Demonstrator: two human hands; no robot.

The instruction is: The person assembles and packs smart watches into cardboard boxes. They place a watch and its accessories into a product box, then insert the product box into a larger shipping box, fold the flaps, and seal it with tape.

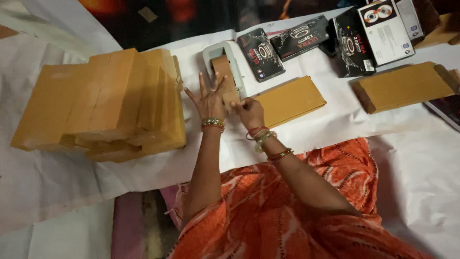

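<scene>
White sheeting (335,129) covers the floor under dim light. Brown boxes (110,103) are stacked at nine o'clock, black cartons (287,43) lie at one o'clock, and a flat brown packet (287,100) sits just right of centre. The left hand (209,100), fingers spread, presses beside the grey tape dispenser (225,64) at twelve o'clock. The right hand (249,111) pinches the brown tape strip (226,79).

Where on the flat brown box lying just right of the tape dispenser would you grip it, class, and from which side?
Take the flat brown box by its two long edges near the middle, coming from above. It lies flat on the white sheet, thin and wide, so nothing can slip beneath it. The right hand covers its left end, and the right end is bare, so probably approach from there.
</scene>
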